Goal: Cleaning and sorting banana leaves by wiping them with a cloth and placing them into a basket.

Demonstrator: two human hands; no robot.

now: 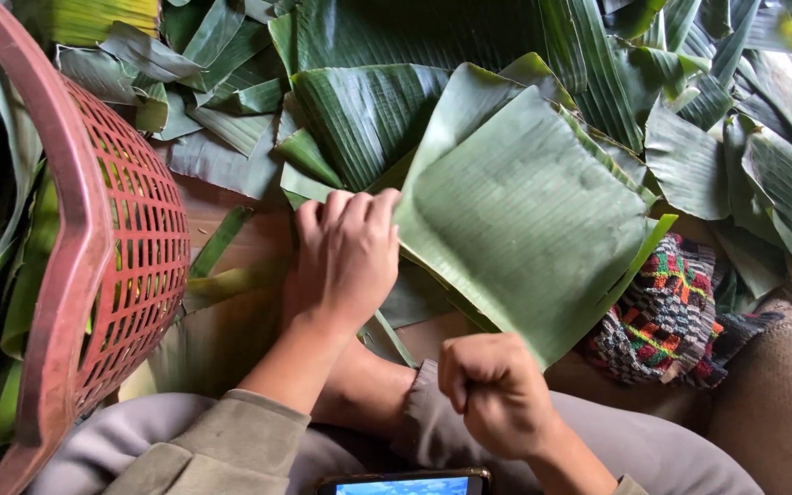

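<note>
Risk of a split along the ribs of the banana leaf, spread right of centre on the leaf pile, left hand gripping its left edge, right hand clenched by its near corner, if tugged unevenly.

basket: cut off left | phone: cut off below | left fingers: tips hidden under leaf
</note>
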